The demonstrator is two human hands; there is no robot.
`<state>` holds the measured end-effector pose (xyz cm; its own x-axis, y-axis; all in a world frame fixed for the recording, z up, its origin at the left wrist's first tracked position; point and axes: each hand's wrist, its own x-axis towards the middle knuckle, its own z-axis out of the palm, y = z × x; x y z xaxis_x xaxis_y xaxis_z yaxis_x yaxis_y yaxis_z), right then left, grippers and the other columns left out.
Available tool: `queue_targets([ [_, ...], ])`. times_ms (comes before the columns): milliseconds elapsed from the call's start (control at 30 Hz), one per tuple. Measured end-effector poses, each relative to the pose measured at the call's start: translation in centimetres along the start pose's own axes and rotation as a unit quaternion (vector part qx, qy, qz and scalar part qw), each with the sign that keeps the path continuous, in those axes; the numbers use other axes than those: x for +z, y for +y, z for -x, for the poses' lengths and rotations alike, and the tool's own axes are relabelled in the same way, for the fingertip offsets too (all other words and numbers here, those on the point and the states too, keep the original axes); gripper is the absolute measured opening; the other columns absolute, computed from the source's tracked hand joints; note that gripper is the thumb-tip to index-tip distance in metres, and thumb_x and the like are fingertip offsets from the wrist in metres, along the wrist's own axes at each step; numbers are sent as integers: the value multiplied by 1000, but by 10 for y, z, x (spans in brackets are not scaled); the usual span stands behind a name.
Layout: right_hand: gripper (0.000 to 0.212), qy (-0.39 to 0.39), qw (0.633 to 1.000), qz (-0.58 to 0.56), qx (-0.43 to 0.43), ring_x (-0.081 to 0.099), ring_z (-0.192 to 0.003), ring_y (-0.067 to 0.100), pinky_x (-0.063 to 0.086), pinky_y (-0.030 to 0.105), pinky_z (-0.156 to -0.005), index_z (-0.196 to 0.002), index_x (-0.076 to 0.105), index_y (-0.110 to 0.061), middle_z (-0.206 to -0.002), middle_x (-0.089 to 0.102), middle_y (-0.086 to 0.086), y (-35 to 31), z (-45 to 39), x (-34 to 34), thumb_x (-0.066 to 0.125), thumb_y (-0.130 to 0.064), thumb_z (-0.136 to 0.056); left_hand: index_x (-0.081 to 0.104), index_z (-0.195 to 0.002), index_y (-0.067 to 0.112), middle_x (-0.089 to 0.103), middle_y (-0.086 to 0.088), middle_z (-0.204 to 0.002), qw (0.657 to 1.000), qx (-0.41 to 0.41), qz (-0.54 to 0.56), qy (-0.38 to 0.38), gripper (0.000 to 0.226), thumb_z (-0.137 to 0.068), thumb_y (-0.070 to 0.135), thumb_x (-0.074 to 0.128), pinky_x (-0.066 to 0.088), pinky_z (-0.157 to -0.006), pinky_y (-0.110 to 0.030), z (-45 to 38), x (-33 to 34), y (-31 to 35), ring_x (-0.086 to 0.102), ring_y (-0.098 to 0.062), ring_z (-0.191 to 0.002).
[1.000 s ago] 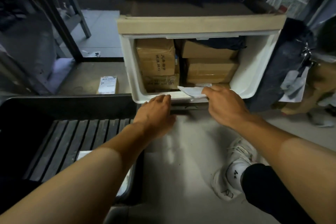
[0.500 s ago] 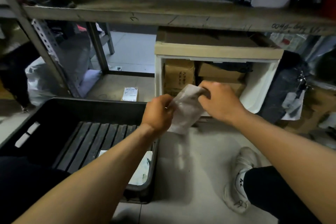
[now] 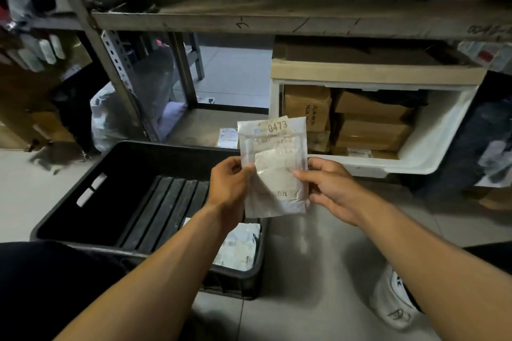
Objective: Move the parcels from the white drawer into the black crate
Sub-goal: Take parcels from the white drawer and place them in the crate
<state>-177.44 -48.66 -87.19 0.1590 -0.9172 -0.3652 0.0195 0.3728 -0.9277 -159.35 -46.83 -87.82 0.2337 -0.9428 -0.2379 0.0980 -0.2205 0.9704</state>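
Head view: both hands on one flat parcel (image 3: 274,166), frame centre.
Left hand (image 3: 228,184): pinches its left edge.
Right hand (image 3: 333,188): pinches its right edge.
Black crate (image 3: 83,196): one parcel inside — lower centre.
White drawer (image 3: 432,135): several boxes — count unclear.

The left forearm (image 3: 166,266) hides most of the crate's white parcel (image 3: 238,248) — its label print unreadable.

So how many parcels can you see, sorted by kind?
White bags: 2, one held, one in the crate
Brown boxes in the drawer: 4 showing
Small box on the low shelf: 1
Total: 7
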Motion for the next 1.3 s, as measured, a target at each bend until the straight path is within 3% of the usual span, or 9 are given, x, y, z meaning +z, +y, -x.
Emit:
queue_targets([
  [133,20,-9,1000,16,-2,73,-93,14,58,29,-70,-108,69,-19,-105,77,1,4,1,6,67,-6,-93,67,-105,-1,73,-15,-99,999,-20,13,26,15,-95,10,64,60,-61,-34,-4,-5,-9,74,-26,-84],
  [500,15,11,1000,11,7,73,-95,19,59,39,-83,-102,68,-20,-103,77,2,16,-6,9,64,-7,-96,63,-106,-2,73,-15,-100,999,-31,0,27,19,-92,9,70,61,-66,-33,-13,-13,-13,73,-26,-89],
  [633,14,49,999,1,-2,72,-90,16,60,38,-81,-106,68,-19,-101,76,1,18,-9,9,65,-9,-96,62,-95,15,67,-4,-94,988,52,-135,56,16,-88,6,73,50,-64,-22,-12,-15,-21,66,-16,-85],
  [733,14,42,999,6,-17,72,-87,14,59,33,-79,-105,69,-18,-99,77,0,17,-9,13,65,-9,-96,69,-103,16,73,-3,-102,990,40,-116,-63,13,-94,25,70,54,-71,-23,-4,-7,-20,70,-17,-94],
  [833,16,-54,998,12,-8,71,-90,14,55,30,-76,-108,70,-18,-100,75,0,14,-4,20,61,-9,-98,68,-116,14,74,-7,-109,986,-19,-3,-168,34,-94,41,65,58,-86,-40,2,3,-20,71,-22,-101],
  [967,15,-3,998,42,-36,67,-86,17,52,28,-75,-105,71,-13,-101,76,5,15,-8,21,62,-7,-97,68,-110,17,74,-10,-109,995,-62,50,-63,23,-101,34,56,58,-84,-46,0,1,-20,70,-28,-100],
  [1067,17,61,995,58,-54,68,-86,16,53,27,-72,-108,68,-13,-99,73,4,16,-13,16,67,-4,-93,65,-120,14,71,-11,-118,992,-88,70,-54,37,-102,44,50,55,-93,-49,-5,-6,-19,69,-29,-107],
  [1167,17,30,998,34,-42,75,-80,10,57,20,-64,-108,68,-14,-97,77,0,19,-13,14,69,-8,-92,64,-123,18,70,-10,-122,990,-99,61,-85,55,-102,59,34,48,-103,-53,-3,-10,-17,67,-30,-112],
  [1300,17,-27,999,21,-35,76,-89,18,61,31,-75,-106,71,-14,-98,79,1,20,-12,20,73,-12,-90,67,-110,22,72,-8,-115,993,-88,11,-84,52,-103,58,30,51,-96,-45,0,-10,-13,69,-26,-106],
])
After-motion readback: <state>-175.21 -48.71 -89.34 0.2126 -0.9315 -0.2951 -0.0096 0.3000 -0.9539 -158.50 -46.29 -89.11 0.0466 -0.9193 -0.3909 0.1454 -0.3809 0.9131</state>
